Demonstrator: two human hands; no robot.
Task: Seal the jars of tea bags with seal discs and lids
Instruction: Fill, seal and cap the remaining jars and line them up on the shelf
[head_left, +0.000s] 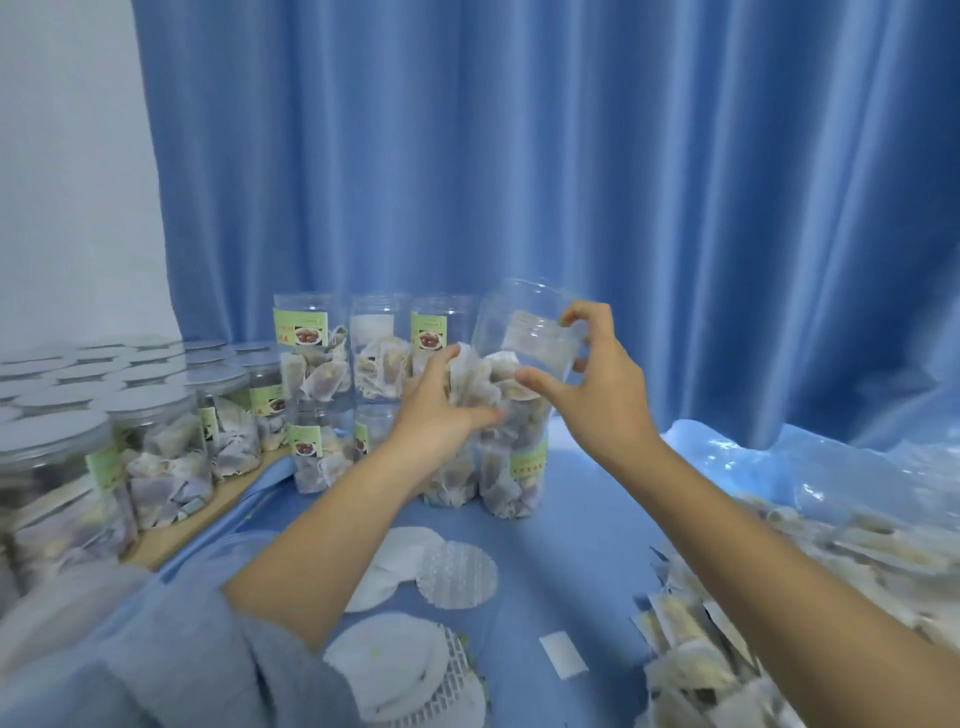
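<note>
The open jar, packed with tea bags and standing on the blue cloth among other unsealed jars, should be steadied and its overflowing bags tucked below the rim before a seal disc (several lie on the cloth nearer the person) is laid flat on top. The left hand is pressed into the bags with fingers curled round them. The right hand is raised beside it, thumb and fingers clamped on a tilted empty clear jar above the stack.
</note>
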